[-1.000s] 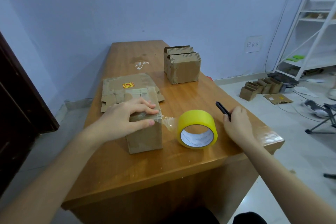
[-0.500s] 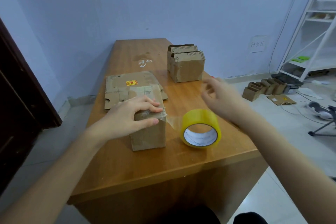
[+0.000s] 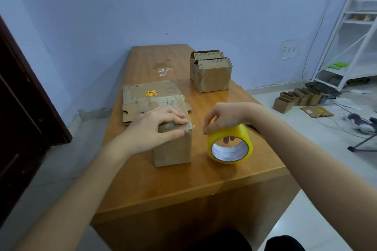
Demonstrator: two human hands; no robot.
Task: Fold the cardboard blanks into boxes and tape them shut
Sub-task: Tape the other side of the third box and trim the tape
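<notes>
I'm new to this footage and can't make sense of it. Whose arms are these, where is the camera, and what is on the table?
There is no robot here: a person wears one camera on the head, looking down at their own arms. The left hand grips the top of a small cardboard box, holding down clear tape. The right hand reaches over a yellow tape roll standing on edge, fingers curled around its top. Flat cardboard blanks lie behind the box, and two folded boxes stand farther back on the wooden table.
</notes>
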